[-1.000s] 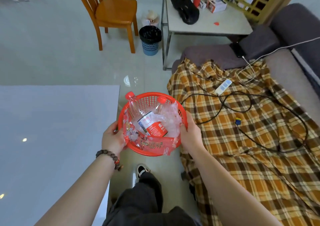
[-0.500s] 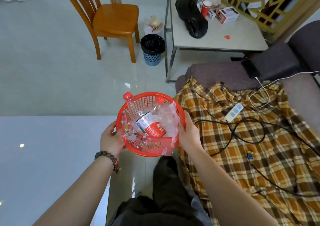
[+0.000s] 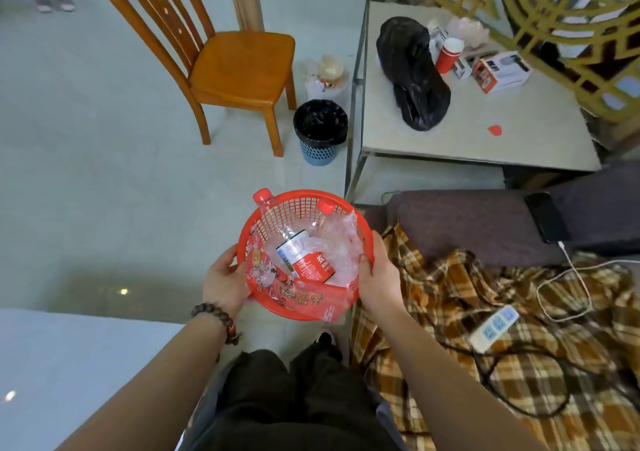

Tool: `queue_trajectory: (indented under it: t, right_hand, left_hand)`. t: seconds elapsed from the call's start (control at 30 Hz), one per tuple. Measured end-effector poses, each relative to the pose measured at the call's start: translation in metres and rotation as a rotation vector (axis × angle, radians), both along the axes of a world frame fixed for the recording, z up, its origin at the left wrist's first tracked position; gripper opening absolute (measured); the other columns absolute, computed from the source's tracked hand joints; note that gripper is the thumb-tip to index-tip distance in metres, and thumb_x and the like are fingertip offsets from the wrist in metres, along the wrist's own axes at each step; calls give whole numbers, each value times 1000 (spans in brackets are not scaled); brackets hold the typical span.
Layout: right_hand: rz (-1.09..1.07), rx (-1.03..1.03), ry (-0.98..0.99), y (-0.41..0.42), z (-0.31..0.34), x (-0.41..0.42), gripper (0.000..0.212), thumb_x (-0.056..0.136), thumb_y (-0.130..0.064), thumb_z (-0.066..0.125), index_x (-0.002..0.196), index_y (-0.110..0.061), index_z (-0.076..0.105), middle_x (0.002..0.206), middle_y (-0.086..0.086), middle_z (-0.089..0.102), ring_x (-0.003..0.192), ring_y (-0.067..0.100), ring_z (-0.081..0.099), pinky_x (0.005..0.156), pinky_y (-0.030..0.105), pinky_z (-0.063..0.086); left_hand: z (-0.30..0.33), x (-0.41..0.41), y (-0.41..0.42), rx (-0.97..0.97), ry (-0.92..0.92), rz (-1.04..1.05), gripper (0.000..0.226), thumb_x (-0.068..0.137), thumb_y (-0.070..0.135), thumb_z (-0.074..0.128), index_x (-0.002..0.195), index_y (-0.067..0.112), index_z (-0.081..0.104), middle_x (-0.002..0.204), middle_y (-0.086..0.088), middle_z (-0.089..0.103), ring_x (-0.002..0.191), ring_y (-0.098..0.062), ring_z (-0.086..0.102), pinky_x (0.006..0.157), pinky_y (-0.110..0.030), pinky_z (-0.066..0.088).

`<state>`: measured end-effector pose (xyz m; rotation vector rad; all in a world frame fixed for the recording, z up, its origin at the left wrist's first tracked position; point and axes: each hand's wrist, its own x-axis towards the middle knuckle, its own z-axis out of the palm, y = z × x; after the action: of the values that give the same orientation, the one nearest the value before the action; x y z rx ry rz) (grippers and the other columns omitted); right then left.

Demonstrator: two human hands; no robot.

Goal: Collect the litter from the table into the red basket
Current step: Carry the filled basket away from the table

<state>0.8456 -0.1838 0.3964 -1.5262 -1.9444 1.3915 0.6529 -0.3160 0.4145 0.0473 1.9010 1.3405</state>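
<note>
Red basket (image 3: pixel 365 239) — round, plastic, lattice-walled; held in the air above the floor, in front of the person's dark-trousered knees, between both hands.

Left hand (image 3: pixel 225 282) — closed on the basket's left rim, fingers curled over the edge; a bracelet of dark beads (image 3: pixel 216 315) sits on the wrist.

Right hand (image 3: pixel 379 277) — closed on the basket's right rim, thumb over the edge, fingers underneath.

Contents: two clear plastic bottles with red caps. The first bottle (image 3: pixel 294 246) lies slanted, its cap (image 3: pixel 262 196) poking above the far-left rim, a red and white label on its body. The second bottle's cap (image 3: pixel 325 206) rests against the far wall. Crumpled clear plastic wrap (image 3: pixel 341 243) fills the right side; a red printed wrapper (image 3: pixel 304 300) drapes over the near rim.

Surroundings: pale bench (image 3: pixel 69 374) at lower left, beside the left forearm. Plaid blanket (image 3: pixel 485 329) on a sofa at right, carrying a white power strip (image 3: pixel 495 327) and cables. Further off — a wooden chair (image 3: pixel 239 70), a small bin with a black liner (image 3: pixel 320 132), and a second bench (image 3: pixel 485 132) bearing a black bag (image 3: pixel 412 73), a red cup (image 3: pixel 449 55) and a box (image 3: pixel 502 73).
</note>
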Motion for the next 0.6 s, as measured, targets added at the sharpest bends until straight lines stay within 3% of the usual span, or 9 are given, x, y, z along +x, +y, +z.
queue_trajectory:
  t: [0.27,0.5,0.6]
  right_hand:
    - [1,-70,-46,85,-28,-49,45,98,-25,36,142,-34,29,96,-22,53,73,-15,52,55,-5,36]
    - [-45,-120,-109,162,-67,-111,47,98,-29,38,144,-34,26,99,-22,51,72,-19,47,54,-9,33]
    - [-54,-148,-153,199,-92,-143,48,99,-29,37,145,-32,25,102,-19,52,74,-18,47,53,-8,33]
  left_hand:
    - [-23,-50,87,-84,-70,41,31,90,12,68,119,20,62,88,0,76,63,-15,74,51,-34,59]
    - [-65,-119,174,-117,-179,43,20,94,10,62,110,22,63,93,0,75,67,-15,74,52,-32,58]
    - [-90,-153,214,-183,-139,-51,19,93,24,64,112,25,64,94,0,76,67,-13,74,51,-32,58]
